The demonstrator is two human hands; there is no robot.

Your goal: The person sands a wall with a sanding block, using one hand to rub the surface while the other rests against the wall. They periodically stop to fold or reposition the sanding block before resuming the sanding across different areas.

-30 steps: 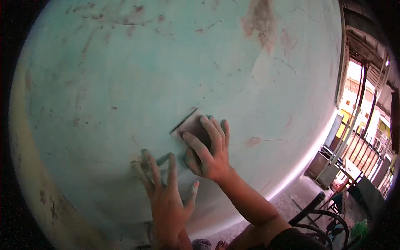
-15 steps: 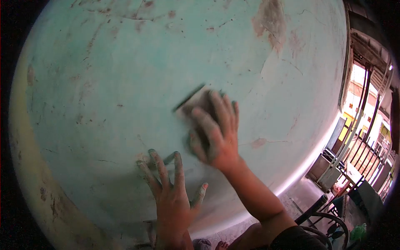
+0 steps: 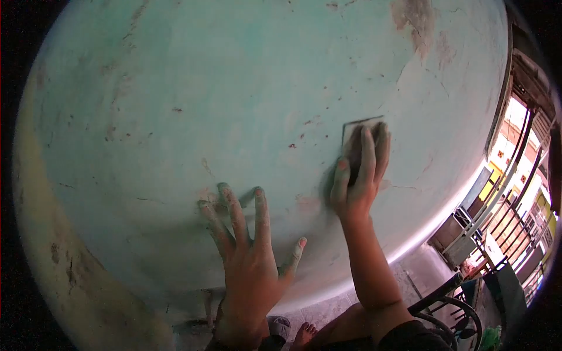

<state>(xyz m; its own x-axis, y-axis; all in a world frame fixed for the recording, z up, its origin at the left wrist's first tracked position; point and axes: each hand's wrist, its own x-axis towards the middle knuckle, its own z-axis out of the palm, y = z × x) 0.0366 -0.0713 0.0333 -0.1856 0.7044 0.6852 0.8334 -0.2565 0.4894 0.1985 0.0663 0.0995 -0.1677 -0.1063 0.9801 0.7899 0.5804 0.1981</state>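
My right hand (image 3: 364, 181) presses a pale, dark-edged piece of sandpaper (image 3: 353, 130) flat against a green painted wall (image 3: 246, 105). Its fingers lie over the sheet, and only the top and left edges of the sheet show. Lower and to the left, my left hand (image 3: 252, 257) is open, its dusty fingers spread with the tips at the wall and nothing held. Small reddish-brown spots and fine cracks mark the paint between and above the hands.
A large brown bare patch (image 3: 418, 23) shows at the wall's upper right. A yellowish wall strip (image 3: 44, 210) runs down the left. At the lower right are a dark chair (image 3: 448, 310) and a barred opening (image 3: 515, 216). My bare foot (image 3: 305, 333) is on the floor below.
My right hand has moved to the right across the wall with the sandpaper, which has turned more upright. My left hand stays spread at the wall. The view has shifted slightly.
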